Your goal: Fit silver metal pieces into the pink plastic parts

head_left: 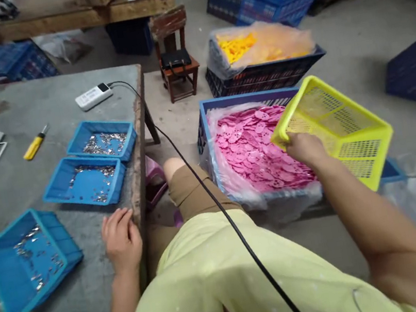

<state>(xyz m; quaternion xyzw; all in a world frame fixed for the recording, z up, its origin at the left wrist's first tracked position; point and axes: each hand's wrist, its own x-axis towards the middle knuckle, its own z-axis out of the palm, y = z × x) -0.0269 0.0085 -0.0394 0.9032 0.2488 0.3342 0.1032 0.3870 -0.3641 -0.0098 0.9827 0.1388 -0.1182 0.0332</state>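
Note:
My right hand (306, 149) grips the near-left rim of a yellow plastic basket (344, 104), tilted over the right side of a blue crate (248, 99). Inside that crate, a clear plastic liner holds a heap of pink flat plastic pieces (257, 148). No pieces show in the basket. My left hand (122, 236) rests at the edge of the grey table (88, 247), fingers loosely curled and apart, holding nothing visible. Close to it on the table are three blue trays with small metal parts: a middle tray (86, 192), a back tray (102, 140) and a front tray (32, 265).
A yellow-handled screwdriver (36, 143) and a white device (94, 97) lie on the table. From the device a black cable (214, 197) runs across my body. Beyond the crate stand a dark crate of yellow pieces (266, 74) and a small wooden chair (175, 56) with a black bag.

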